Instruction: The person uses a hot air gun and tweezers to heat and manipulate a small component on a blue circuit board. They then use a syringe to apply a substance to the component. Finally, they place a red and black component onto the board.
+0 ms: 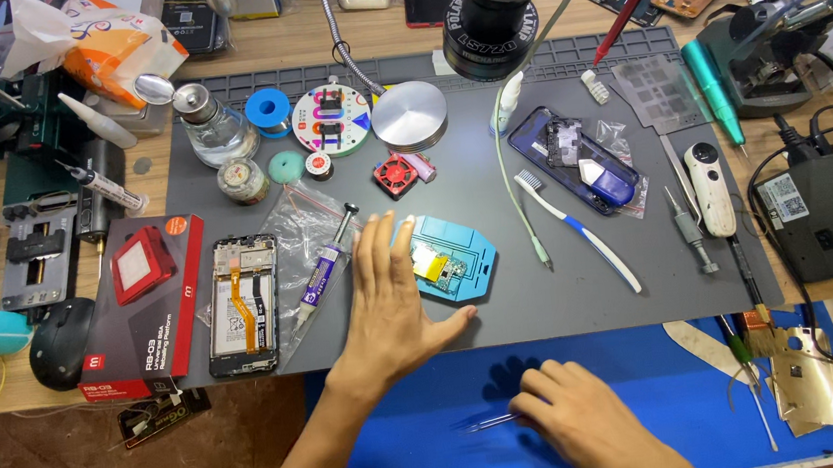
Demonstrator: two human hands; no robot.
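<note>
The left hand (394,301) lies open and flat, palm down, fingers spread on the grey mat (502,287) of the worktop. Its fingertips reach the left edge of a teal holder (470,269) with a small circuit board (436,265) clamped in it; the hand covers part of this holder. The right hand (579,421) rests lower, on the blue surface (431,403) in front of the mat, with fingers curled around thin metal tweezers (493,421) whose tips point to the left.

Just left of the left hand lies a syringe of paste (324,270) on a clear plastic bag (297,244), then an opened phone (244,304) with an orange flex cable, and a red and black box (146,303). To the right of the holder lies a white and blue toothbrush (582,232), and further up a dark blue phone back (576,160) with small parts on it. Behind the hands stand a round metal disc (409,116), a small red fan (397,173) and a glass bottle (215,129).

The black microscope head (497,6) at the top is cut off by the picture edge and hides the mat behind it. The small parts on the board are too fine to make out.
</note>
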